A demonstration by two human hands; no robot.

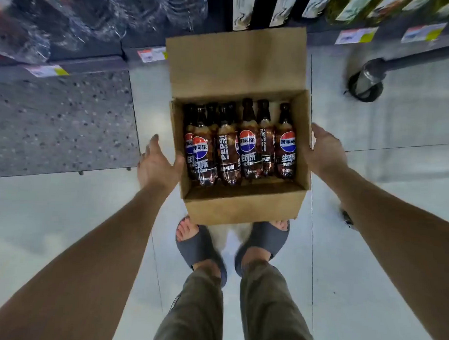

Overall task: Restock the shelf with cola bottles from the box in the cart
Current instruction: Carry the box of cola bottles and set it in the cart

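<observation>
Cardboard box (242, 206), top open, dead centre of the aisle. Far flap (234, 63) stands up toward 12 o'clock.
- Inside: a row of cola bottles (247, 145), dark caps pointing to 12 o'clock, blue-red-white labels facing up. They fill the box wall to wall.
- The box's near edge covers the toes of the person's grey sandals (200, 248) at 6 o'clock. Cannot tell whether it rests on the floor or hangs just above.

Hands flank the box.
- Left hand (157, 162) at its 9 o'clock: palm turned in, fingers straight, gripping nothing, thumb just beside the left wall.
- Right hand (326, 150) at its 3 o'clock: fingers spread flat along the right wall, holding nothing. Actual contact unclear.

Further out:
- Pale floor tiles (64, 215).
- Dark speckled mat (59, 123) at 9 o'clock.
- Shrink-wrapped packs (71, 17) at 11 o'clock.
- Price tags (151, 55) along the shelf edge.
- Caster wheel (366, 83) at 2 o'clock.
</observation>
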